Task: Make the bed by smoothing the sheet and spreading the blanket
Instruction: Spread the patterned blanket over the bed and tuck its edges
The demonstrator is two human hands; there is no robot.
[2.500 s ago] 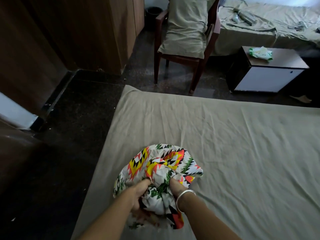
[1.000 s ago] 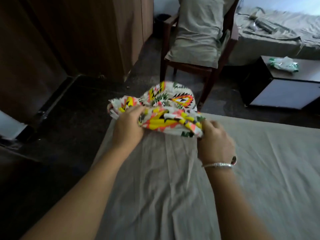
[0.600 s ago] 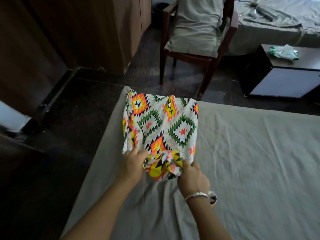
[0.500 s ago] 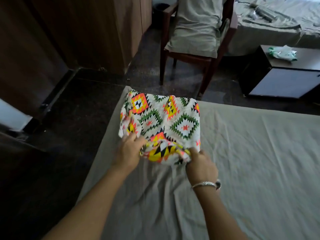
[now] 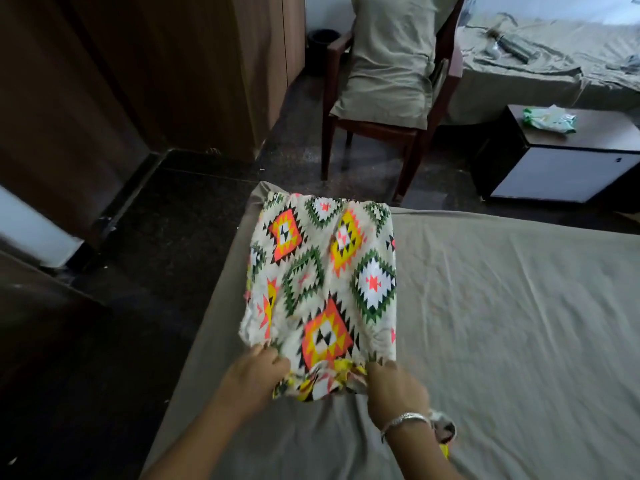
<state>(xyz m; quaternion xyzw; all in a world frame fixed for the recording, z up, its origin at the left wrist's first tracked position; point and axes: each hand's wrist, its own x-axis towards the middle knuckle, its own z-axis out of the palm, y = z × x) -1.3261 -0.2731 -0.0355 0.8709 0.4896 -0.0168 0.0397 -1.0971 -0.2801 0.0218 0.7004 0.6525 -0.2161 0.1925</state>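
The left hand [image 5: 258, 374] and the right hand [image 5: 394, 389] each grip the bunched near edge of the patterned blanket [image 5: 323, 282], fingers curled round the fabric. Beyond the fingers, the blanket lies part-unfolded on the grey sheet [image 5: 502, 306], reaching the far left corner of the bed

- The bed [image 5: 526, 382] has a grey-green sheet [image 5: 485, 271] pulled over it, with a few soft wrinkles.
- A folded blanket [image 5: 322, 278] with bright diamond shapes lies flat on the sheet, up at the bed's 11 o'clock corner.
- The blanket's 6 o'clock end is bunched up.
- The dark floor [image 5: 156, 254] lies past the bed at 9 o'clock.
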